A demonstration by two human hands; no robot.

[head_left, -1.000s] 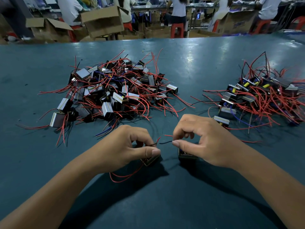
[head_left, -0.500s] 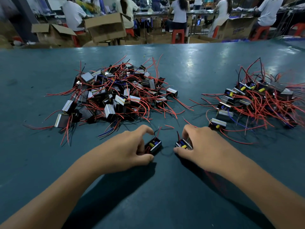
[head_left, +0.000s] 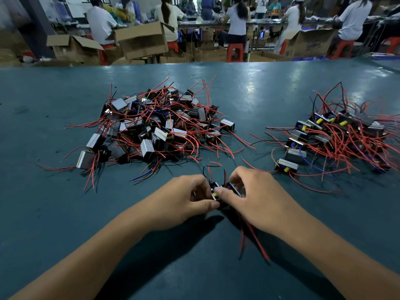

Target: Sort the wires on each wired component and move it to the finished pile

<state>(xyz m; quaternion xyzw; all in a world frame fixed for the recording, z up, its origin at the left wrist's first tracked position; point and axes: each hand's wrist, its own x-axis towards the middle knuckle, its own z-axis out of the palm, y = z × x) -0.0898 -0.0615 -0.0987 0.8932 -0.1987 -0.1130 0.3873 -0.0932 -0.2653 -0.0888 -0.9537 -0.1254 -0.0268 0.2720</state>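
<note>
Two small wired components are pressed side by side between my hands near the table's front middle. My left hand (head_left: 186, 197) grips the left component (head_left: 214, 188), whose yellow and blue parts show. My right hand (head_left: 254, 199) grips the right component (head_left: 234, 188), with red wires (head_left: 255, 239) trailing under my wrist toward me. Short red and black wire ends stick up between the hands. A large tangled pile of components (head_left: 155, 128) lies at the left. A smaller pile (head_left: 331, 137) lies at the right.
The teal table (head_left: 249, 94) stretches far back. Beyond its far edge stand open cardboard boxes (head_left: 140, 41), red stools and several seated people at other benches.
Both hands have moved together, so the two components that were apart now touch. The camera has tilted up a little, showing more of the room.
</note>
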